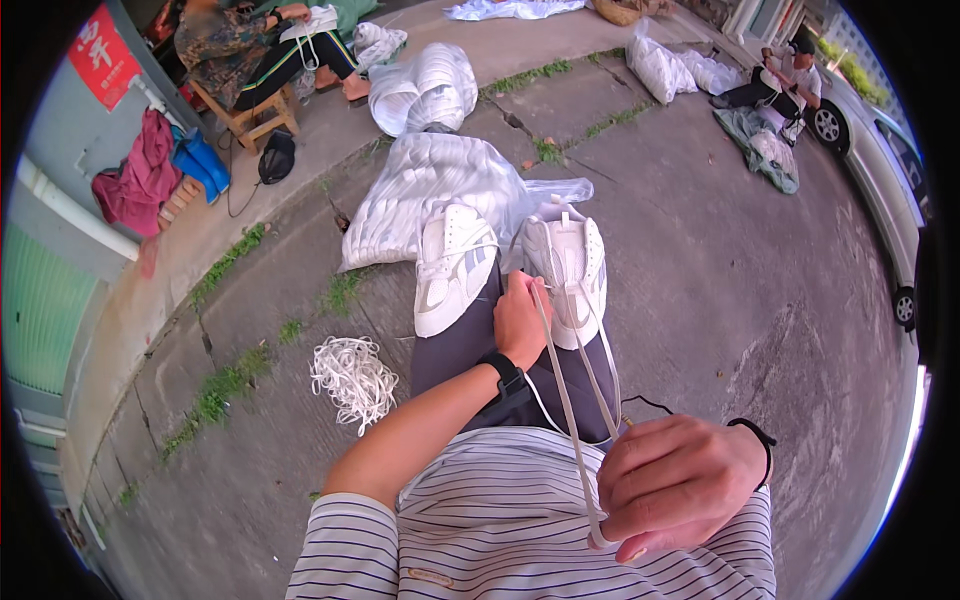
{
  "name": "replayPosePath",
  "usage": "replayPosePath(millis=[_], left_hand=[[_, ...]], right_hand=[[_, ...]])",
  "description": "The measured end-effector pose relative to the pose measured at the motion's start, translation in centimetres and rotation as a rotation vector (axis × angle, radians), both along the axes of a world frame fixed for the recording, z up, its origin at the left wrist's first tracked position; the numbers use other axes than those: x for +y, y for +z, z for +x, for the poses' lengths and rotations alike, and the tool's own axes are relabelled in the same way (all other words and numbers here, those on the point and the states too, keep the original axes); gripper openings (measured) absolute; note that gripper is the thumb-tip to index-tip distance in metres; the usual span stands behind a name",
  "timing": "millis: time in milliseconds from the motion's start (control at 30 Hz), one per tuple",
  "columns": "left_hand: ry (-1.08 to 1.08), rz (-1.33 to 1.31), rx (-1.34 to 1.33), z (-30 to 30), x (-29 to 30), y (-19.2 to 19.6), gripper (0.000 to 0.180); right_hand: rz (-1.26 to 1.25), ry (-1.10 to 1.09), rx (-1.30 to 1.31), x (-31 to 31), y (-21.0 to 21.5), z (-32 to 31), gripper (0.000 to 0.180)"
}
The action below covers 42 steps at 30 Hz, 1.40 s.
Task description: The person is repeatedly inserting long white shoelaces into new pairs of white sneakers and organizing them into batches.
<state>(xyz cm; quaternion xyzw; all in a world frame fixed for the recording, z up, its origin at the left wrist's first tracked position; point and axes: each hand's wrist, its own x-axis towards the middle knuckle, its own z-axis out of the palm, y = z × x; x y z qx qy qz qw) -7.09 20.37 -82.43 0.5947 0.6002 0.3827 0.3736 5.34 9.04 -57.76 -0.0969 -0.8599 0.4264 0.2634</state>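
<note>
Two white sneakers rest on my dark trouser legs. The left sneaker (453,285) has a grey toe patch and a lace through its upper part. Beside it lies the right sneaker (590,262), its toe toward me, with a pale shoelace (561,385) running from it. My left hand (523,322) is closed at this sneaker's near left side, on the lace; its fingertips are partly hidden. Closer to my body, my right hand (680,480) has its fingers curled round the lace, which stretches taut between my hands. More lace strands hang over my lap.
On the ground at left is a heap of white laces (354,382). Beyond my feet lies a clear bag of white shoes (425,190), with another plastic bag (425,90) behind. Two people sit farther off, upper left and upper right. A silver car (880,170) stands at right.
</note>
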Motion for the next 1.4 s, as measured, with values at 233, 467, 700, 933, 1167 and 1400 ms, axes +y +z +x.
replayPosePath(millis=[233,467,700,933,1167,1400], left_hand=[[0.037,-0.006,-0.162,0.4,-0.4,0.0,0.021],[0.034,0.035,-0.167,0.5,-0.9,-0.8,0.023],[0.069,0.054,-0.184,0.6,-0.9,-1.2,0.021],[0.054,0.184,-0.012,0.9,-1.0,-1.8,0.020],[-0.232,0.170,-0.070,-1.3,-0.4,-1.8,0.012],[-0.214,-0.206,-0.399,-3.7,0.0,-0.8,0.020]], right_hand=[[-0.052,-0.002,0.029,0.6,-0.5,0.6,0.018],[-0.045,-0.050,0.037,0.7,-0.7,0.6,0.018],[-0.051,-0.057,0.030,0.7,-1.0,0.7,0.018],[-0.054,-0.047,0.024,1.0,-1.4,0.8,0.019],[-0.061,-0.092,0.003,1.0,-1.7,1.2,0.018],[-0.063,-0.097,-0.051,1.3,-1.4,2.9,0.021]])
